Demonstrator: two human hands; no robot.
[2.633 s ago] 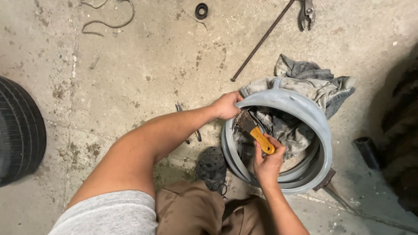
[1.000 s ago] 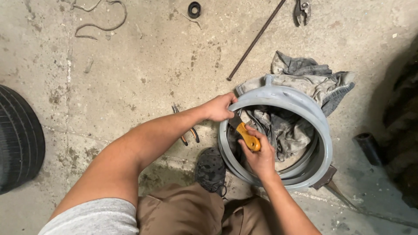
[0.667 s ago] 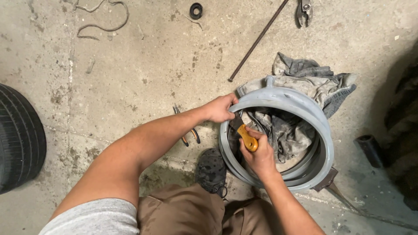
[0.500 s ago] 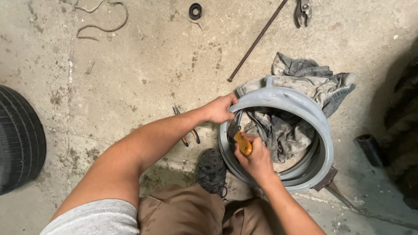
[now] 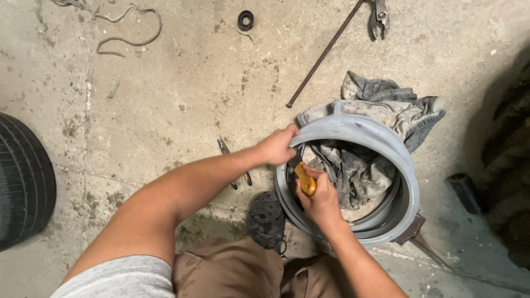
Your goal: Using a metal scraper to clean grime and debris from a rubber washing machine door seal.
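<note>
**Head view: both hands on the grey ring**

Head view looks down on the grey ring (image 5: 406, 182), a rubbery hoop lying on the concrete floor (image 5: 176, 99) with a grey rag (image 5: 359, 171) bunched inside it and spilling out beyond it. My left hand (image 5: 277, 146) has a closed grip on the ring's near-left rim. My right hand (image 5: 317, 196) is wrapped tight round an orange-handled tool (image 5: 305, 177), its tip down inside the rim just beside my left hand; I cannot see the tip.

By my judgement the work is at one spot only: I see no marks elsewhere on the ring.

Room: left of the ring the floor is open past the pliers (image 5: 234, 163), with a tyre (image 5: 25, 182) well apart. Beyond the ring lie a thin rod (image 5: 323, 55) and a small black washer (image 5: 245, 20). My shoe (image 5: 266, 218) sits against the ring's near side, so that side is tight.
</note>
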